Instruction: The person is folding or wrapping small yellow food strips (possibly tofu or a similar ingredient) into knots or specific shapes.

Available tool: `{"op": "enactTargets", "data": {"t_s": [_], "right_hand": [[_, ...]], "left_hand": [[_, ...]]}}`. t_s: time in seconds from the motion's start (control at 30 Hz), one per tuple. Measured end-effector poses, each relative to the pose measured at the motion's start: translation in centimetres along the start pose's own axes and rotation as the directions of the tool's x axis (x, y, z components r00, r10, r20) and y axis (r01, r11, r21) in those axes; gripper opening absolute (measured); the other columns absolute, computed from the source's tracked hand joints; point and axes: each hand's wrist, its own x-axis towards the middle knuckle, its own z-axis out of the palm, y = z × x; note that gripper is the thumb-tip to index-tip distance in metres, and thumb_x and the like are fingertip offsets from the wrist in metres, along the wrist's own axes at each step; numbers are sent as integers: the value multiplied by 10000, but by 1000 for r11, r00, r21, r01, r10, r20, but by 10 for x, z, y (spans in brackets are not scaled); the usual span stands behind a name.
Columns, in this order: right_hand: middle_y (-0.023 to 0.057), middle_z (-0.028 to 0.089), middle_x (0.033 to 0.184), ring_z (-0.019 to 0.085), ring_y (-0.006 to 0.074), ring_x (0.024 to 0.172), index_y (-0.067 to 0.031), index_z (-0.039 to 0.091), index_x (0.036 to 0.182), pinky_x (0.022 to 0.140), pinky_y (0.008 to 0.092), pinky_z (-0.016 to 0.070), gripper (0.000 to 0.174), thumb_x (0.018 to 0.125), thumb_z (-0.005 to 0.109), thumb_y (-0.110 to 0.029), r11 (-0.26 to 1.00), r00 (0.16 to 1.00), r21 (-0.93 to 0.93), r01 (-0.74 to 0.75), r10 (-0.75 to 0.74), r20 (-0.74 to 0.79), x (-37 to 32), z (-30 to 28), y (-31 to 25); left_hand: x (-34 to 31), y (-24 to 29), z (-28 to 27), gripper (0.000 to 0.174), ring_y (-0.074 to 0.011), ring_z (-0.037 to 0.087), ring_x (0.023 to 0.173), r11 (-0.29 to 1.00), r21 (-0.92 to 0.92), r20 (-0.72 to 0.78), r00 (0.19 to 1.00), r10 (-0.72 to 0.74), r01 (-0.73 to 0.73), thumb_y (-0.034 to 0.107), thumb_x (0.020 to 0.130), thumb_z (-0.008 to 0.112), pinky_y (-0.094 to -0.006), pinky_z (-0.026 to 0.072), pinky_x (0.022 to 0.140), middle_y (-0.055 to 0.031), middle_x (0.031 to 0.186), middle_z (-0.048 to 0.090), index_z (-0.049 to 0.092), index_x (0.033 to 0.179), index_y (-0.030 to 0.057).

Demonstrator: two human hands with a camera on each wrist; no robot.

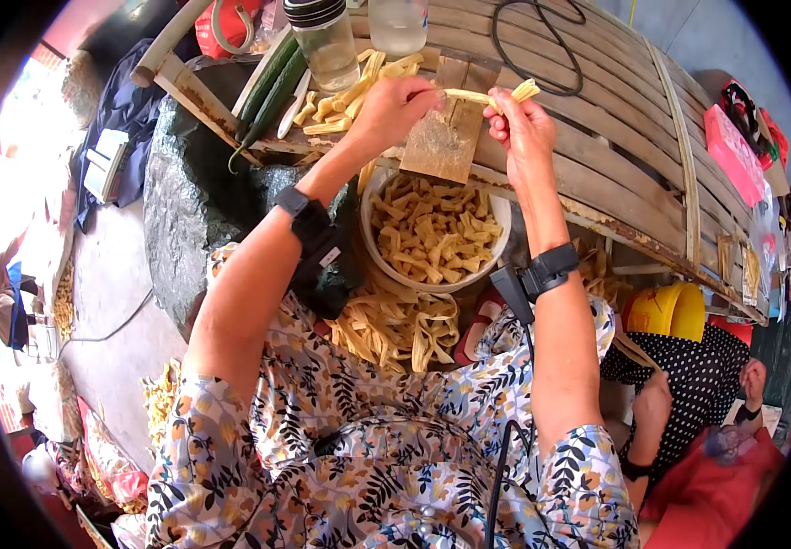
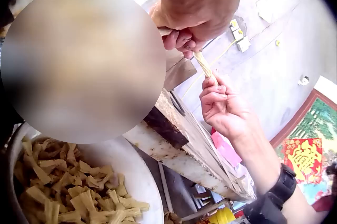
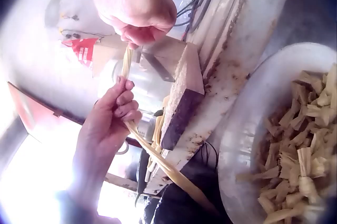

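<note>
Both hands hold one pale yellow strip point(image 1: 469, 95) above a small wooden board point(image 1: 441, 146). My left hand point(image 1: 394, 112) grips it with curled fingers, and a long tail of the strip point(image 3: 176, 175) hangs below that hand in the right wrist view. Thumb and fingers of my right hand point(image 1: 525, 137) pinch the other part, where a folded end point(image 1: 525, 90) sticks out above them. The stretch between the hands looks twisted in the left wrist view. Beneath the board's near edge stands a white tub point(image 1: 503, 229) of short knotted yellow pieces point(image 1: 432, 229).
On the slatted bench point(image 1: 615, 137) are two jars point(image 1: 324, 46), cucumbers point(image 1: 277, 91), a white-handled knife point(image 1: 294, 105), more yellow pieces point(image 1: 350, 99) and a black cord point(image 1: 505, 46). Loose strips point(image 1: 395, 329) lie below the tub. A yellow bucket point(image 1: 665, 311) and another person point(image 1: 716, 457) are at right.
</note>
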Motion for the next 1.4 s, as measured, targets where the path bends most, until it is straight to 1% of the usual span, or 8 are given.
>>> {"op": "enactTargets", "data": {"t_s": [0.37, 0.57, 0.7, 0.73, 0.83, 0.97, 1.23, 1.4], "right_hand": [[64, 588, 666, 482, 70, 509, 12, 595, 809, 458, 193, 397, 142, 794, 635, -123, 1000, 994, 1, -2, 2, -111, 22, 5, 17], [48, 583, 633, 494, 68, 495, 21, 600, 783, 456, 191, 399, 139, 801, 610, -117, 964, 986, -265, -24, -21, -167, 13, -12, 33], [54, 608, 665, 514, 67, 523, 22, 619, 843, 466, 198, 411, 240, 784, 654, -208, 919, 993, -388, -64, 97, 65, -23, -3, 4], [52, 626, 705, 540, 72, 564, 1, 624, 905, 495, 213, 435, 307, 774, 669, -272, 813, 974, -578, 69, 71, 215, -30, -10, 6], [37, 626, 726, 553, 64, 605, -17, 619, 942, 521, 215, 443, 341, 769, 671, -305, 519, 871, -701, 488, -245, 425, -53, -16, 4], [24, 606, 715, 550, 49, 628, 1, 615, 926, 542, 190, 448, 197, 788, 645, -136, 899, 957, -436, 25, 105, 271, -69, -9, -4], [26, 616, 782, 559, 62, 657, 9, 619, 891, 614, 187, 472, 98, 798, 596, -12, 923, 919, -353, 156, -5, 393, -64, -23, -9], [25, 621, 783, 573, 80, 692, 10, 618, 901, 636, 209, 464, 130, 824, 590, -91, 854, 903, -426, 299, -110, 414, -64, -20, -13]], "left_hand": [[24, -22, 16, 206, -64, 387, 527, 998, 22, -102, 993, -56, 58, 229, 819, 568, -231, 343, 490, 21, 562, 467, 633, 804, 34], [15, -51, 19, 192, -62, 413, 544, 993, 22, -203, 973, -113, 120, 196, 822, 566, -232, 358, 503, 21, 579, 496, 629, 784, 19], [-15, -12, -1, 124, -35, 404, 538, 920, -298, 110, 967, -231, 254, 146, 850, 539, -184, 334, 491, 35, 626, 519, 612, 851, 46], [-24, -12, -2, 98, -22, 390, 534, 913, -307, 200, 956, -216, 270, 149, 848, 547, -163, 325, 489, 36, 635, 521, 595, 873, 67], [-47, 0, -3, 90, -15, 405, 544, 937, -280, 248, 959, -141, 210, 155, 844, 563, -160, 330, 490, 34, 641, 545, 582, 857, 68], [-65, 18, 12, 95, -23, 439, 566, 970, -191, 325, 942, -82, 150, 154, 844, 574, -167, 345, 494, 26, 642, 569, 556, 877, 66], [-80, 6, -9, 244, -52, 507, 594, 797, -405, 631, 768, -111, 448, 215, 890, 500, -177, 419, 579, -15, 737, 581, 574, 987, 4], [-81, 7, 1, 145, -25, 468, 491, 903, -265, 373, 900, -226, 337, 143, 846, 564, -165, 383, 459, 15, 637, 584, 618, 891, 16]]}}
